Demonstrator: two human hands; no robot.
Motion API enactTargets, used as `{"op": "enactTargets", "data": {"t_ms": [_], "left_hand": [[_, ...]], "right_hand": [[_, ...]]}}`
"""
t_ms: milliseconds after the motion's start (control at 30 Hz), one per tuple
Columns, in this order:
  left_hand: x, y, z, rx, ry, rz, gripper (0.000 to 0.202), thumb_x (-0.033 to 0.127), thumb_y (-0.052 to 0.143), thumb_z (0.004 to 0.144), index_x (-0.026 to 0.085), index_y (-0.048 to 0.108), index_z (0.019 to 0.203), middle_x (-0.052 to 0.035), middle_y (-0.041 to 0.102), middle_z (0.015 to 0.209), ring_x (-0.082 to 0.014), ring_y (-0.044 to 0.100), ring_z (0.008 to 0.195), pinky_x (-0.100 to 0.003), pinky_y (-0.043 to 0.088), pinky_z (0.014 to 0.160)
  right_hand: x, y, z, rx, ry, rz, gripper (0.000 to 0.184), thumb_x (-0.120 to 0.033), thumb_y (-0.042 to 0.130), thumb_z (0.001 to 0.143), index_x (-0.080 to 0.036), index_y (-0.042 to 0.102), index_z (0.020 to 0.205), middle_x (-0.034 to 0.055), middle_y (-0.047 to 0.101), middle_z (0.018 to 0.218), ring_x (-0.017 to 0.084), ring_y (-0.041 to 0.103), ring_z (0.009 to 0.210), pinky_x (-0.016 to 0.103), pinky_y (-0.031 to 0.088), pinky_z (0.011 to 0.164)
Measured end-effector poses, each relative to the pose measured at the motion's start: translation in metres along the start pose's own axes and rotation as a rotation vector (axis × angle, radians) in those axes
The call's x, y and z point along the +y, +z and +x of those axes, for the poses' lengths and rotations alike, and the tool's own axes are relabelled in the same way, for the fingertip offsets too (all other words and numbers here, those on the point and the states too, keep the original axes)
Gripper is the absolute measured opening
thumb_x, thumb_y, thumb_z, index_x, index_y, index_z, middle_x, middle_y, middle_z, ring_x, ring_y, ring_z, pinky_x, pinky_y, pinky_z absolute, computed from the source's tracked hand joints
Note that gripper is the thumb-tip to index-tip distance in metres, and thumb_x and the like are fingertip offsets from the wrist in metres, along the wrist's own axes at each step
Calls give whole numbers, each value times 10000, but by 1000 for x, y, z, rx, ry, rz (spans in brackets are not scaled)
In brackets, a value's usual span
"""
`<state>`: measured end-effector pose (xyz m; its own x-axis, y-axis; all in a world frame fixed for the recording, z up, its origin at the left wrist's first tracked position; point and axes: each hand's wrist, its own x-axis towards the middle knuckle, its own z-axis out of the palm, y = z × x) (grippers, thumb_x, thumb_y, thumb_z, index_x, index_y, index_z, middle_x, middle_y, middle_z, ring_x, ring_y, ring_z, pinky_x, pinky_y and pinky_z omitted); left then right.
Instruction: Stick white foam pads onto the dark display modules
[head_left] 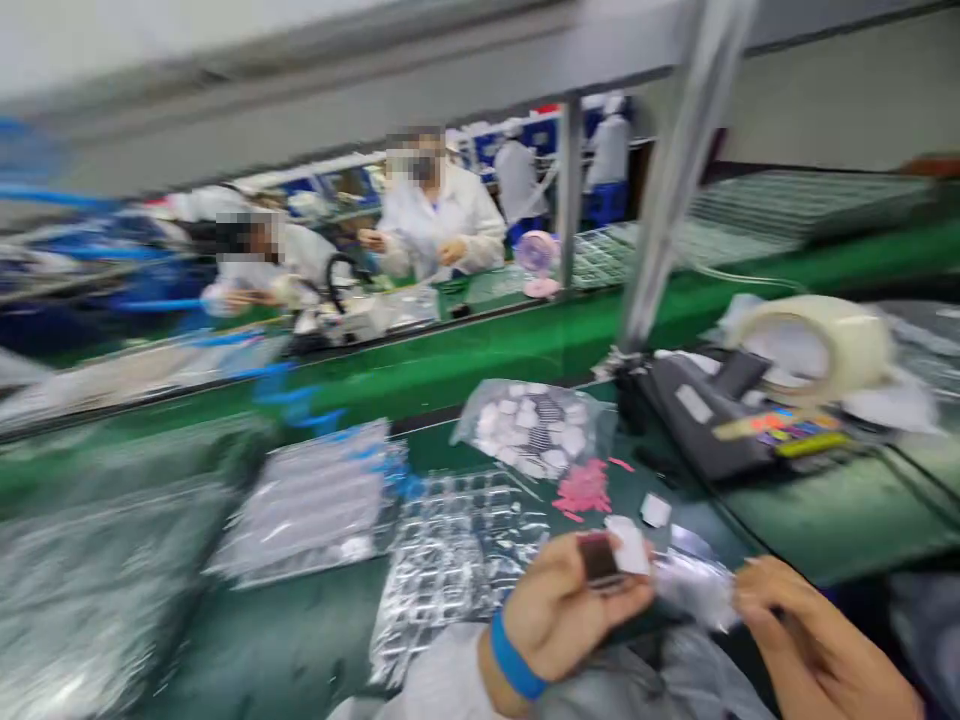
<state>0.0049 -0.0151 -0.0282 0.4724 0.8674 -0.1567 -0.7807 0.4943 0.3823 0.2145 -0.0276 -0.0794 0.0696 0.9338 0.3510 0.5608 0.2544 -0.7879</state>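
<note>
At five o'clock in the view, above the counter (289, 640): dark square piece (598, 558) and white tab (630, 547), side by side in the left hand (559, 600), fingers curled in to hold both. At four o'clock: right hand (806, 620), fingers narrow, apparently pinching a clear film (697, 580) that spans toward the left fingertips. Too blurred to tell whether joined to the dark piece.

From the left hand: pink strips (583, 490) near twelve o'clock; bag of white pieces (525, 425) farther off at twelve; loose white square (655, 511) at two; clear cell tray (442, 540) at ten.

Handling notes, by judgement: grip the dark piece by its edges, off the face. Brace the left wrist, move only the right. Keep the film flat and lightly taut; likely thin, prone to creasing. Hold clear of the pink strips to avoid pick-up.
</note>
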Motion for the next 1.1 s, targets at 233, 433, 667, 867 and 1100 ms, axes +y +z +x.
{"op": "enactTargets", "data": {"t_ms": [233, 433, 667, 867, 1100], "left_hand": [[7, -2, 13, -77, -166, 22, 299, 367, 669, 716, 142, 683, 912, -137, 652, 1114, -220, 610, 997, -334, 400, 895], [-5, 11, 21, -135, -237, -14, 311, 370, 684, 699, 124, 684, 890, -116, 683, 1013, -222, 616, 972, -286, 429, 803], [-8, 8, 24, -132, -226, -31, 340, 344, 708, 680, 112, 678, 927, -79, 693, 913, -187, 633, 909, -247, 427, 785], [-10, 8, 22, -132, -283, -82, 356, 354, 701, 687, 117, 657, 948, -98, 671, 999, -207, 602, 985, -301, 423, 820], [-8, 6, 11, -105, -432, -179, 377, 409, 619, 755, 107, 630, 981, -68, 700, 913, -201, 617, 901, -469, 418, 865]], "right_hand": [[37, 4, 19, -75, 107, -38, 178, -377, 601, 764, -210, 661, 786, 80, 608, 818, 261, 536, 809, 444, 415, 762], [-12, 8, 28, -349, 153, 535, 353, -497, 429, 868, -259, 630, 1036, 60, 623, 1049, 215, 569, 998, 352, 471, 833], [-34, 28, 35, -555, 401, 1243, 445, -551, 572, 748, -244, 634, 1065, 72, 629, 1068, 216, 585, 980, 345, 461, 848], [-38, 30, 34, -448, 446, 1307, 314, -519, 620, 722, -283, 644, 927, 24, 644, 1004, 177, 605, 886, 302, 490, 790], [-28, -1, 63, -298, 64, 652, 314, -265, 598, 821, -251, 557, 1132, 62, 633, 1025, 187, 592, 946, 308, 483, 824]]}}
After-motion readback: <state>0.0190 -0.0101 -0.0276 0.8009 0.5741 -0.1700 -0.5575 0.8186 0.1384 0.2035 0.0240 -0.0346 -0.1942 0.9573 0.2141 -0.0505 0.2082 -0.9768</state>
